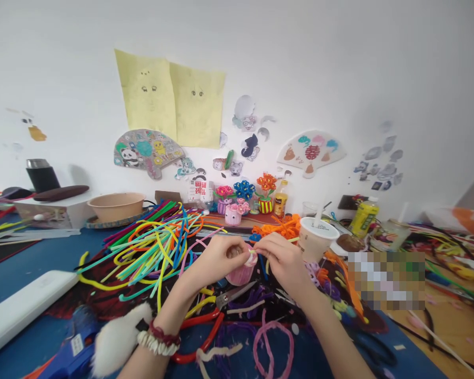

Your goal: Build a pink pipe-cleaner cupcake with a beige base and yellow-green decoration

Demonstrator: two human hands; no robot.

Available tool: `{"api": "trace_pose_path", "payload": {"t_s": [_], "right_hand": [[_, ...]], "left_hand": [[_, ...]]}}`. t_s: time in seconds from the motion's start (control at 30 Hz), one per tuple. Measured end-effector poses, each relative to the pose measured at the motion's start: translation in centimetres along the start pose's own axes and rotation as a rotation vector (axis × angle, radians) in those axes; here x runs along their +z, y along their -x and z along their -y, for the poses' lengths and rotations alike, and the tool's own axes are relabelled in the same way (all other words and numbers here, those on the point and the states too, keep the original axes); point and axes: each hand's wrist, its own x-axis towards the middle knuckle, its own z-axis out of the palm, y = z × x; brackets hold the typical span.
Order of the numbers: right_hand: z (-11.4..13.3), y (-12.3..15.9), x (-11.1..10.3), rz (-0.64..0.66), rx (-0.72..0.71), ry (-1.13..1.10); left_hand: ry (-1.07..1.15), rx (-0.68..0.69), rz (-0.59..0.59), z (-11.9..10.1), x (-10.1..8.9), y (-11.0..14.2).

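Pinching a small pink-and-white piece point(253, 258) at the upper right edge of the pink fuzzy pot point(239, 275), with thumb and fingertips of both the left hand point(224, 256) and the right hand point(279, 259) in a narrow, almost closed grip. Cannot tell about any hold on the pot by the hidden lower fingers of the left. For neat work, probably best to steady the piece with the left, make small adjustments with the right and press lightly, to avoid flattening the fuzz. Worth sliding aside the scissors point(235, 296) just in front of the pot, as a likely snag.

On the blue worktop point(53, 252): to the pot's left, a heap of fuzzy stems point(150, 252); to its right, a lidded drink cup point(319, 231); in front, a pink loop point(291, 339); farther front left, a blue glue gun point(77, 347). Behind the pot, fuzzy flower pots point(265, 206), then a pale wall point(339, 68) with yellow drawings point(197, 116) and decorated fans point(150, 152).
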Motion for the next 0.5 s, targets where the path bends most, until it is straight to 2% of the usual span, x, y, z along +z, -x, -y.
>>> {"api": "trace_pose_path", "payload": {"t_s": [0.27, 0.33, 0.5], "right_hand": [[0.32, 0.03, -0.08, -0.017, -0.062, 0.025], [0.43, 0.10, -0.08, -0.032, -0.056, 0.040], [0.74, 0.15, 0.07, -0.125, 0.006, 0.075]], "left_hand": [[0.081, 0.021, 0.094, -0.37, 0.49, 0.24], [0.076, 0.028, 0.047, -0.57, 0.46, 0.21], [0.091, 0.045, -0.160, -0.89, 0.35, 0.00]]}}
